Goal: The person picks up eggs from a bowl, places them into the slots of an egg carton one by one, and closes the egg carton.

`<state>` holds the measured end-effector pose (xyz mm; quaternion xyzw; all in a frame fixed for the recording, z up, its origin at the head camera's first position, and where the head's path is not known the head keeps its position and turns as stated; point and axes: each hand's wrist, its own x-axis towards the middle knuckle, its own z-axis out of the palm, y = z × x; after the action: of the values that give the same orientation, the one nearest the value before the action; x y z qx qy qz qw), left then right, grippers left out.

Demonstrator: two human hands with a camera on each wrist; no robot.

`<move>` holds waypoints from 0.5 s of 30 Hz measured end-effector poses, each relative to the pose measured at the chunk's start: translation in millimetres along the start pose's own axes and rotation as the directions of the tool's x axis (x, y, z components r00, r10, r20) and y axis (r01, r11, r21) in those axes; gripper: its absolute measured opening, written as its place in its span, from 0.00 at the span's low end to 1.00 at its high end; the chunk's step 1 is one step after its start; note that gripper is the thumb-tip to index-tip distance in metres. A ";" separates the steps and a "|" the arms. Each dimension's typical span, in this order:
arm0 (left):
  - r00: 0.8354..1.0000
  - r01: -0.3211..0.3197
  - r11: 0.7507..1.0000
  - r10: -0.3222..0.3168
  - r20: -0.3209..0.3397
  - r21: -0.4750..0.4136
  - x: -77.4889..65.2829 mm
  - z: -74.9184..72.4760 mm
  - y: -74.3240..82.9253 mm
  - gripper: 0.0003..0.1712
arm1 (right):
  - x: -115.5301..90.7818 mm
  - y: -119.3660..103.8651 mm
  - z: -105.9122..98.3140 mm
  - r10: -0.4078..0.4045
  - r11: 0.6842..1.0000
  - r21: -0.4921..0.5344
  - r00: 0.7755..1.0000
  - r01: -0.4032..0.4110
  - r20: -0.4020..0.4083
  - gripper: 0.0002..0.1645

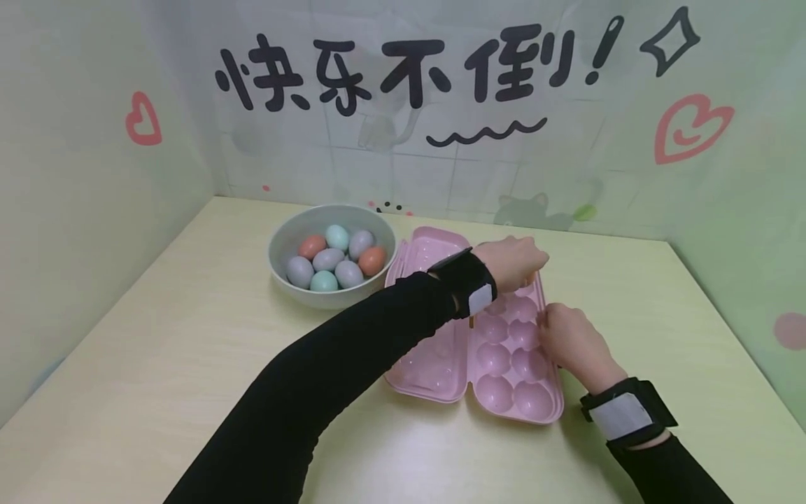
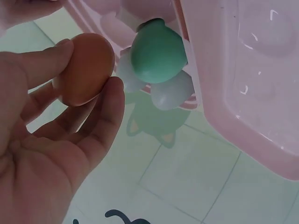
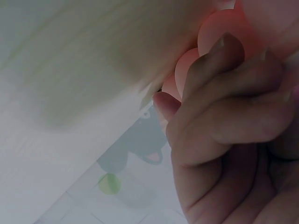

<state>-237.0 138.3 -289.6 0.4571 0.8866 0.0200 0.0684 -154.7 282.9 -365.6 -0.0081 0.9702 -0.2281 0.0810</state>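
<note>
My left hand [image 1: 513,262] pinches a brown-orange egg [image 2: 88,70] between thumb and fingers, over the far end of a pink egg box [image 1: 469,353]. The box lies opened flat, lid half on the left, round cups on the right. In the left wrist view a green egg [image 2: 156,51] and two pale eggs [image 2: 173,91] sit in the far cups; the head view hides them behind the left hand. The nearer cups hold nothing. My right hand [image 1: 573,343] grips the box's right edge, its fingers curled against the cups' underside [image 3: 224,28]; the thumb is hidden.
A pale round bowl [image 1: 334,299] with several grey-lilac, teal and orange eggs stands left of the box. The black left sleeve [image 1: 352,364] crosses over the lid half. A printed backdrop [image 1: 390,168] rises behind the table [image 1: 157,336].
</note>
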 end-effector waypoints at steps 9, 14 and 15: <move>0.999 0.047 0.995 -0.047 -0.009 0.083 10.3 7.1 1.0 0.11 | -1.3 -0.6 -0.3 0.002 1.000 -0.003 1.000 -0.002 -0.009 0.17; 0.998 0.055 0.997 -0.054 -0.028 0.049 15.9 11.9 -1.5 0.10 | -1.2 -0.6 -1.2 0.004 1.000 -0.003 1.000 -0.004 -0.013 0.16; 0.998 0.053 0.998 -0.051 -0.032 0.039 17.7 13.4 -2.2 0.10 | -1.3 -0.4 -1.2 0.006 1.000 -0.002 1.000 -0.006 -0.012 0.16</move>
<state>-247.1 151.0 -304.9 0.4348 0.8993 0.0078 0.0461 -153.7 283.1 -364.2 -0.0041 0.9709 -0.2269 0.0759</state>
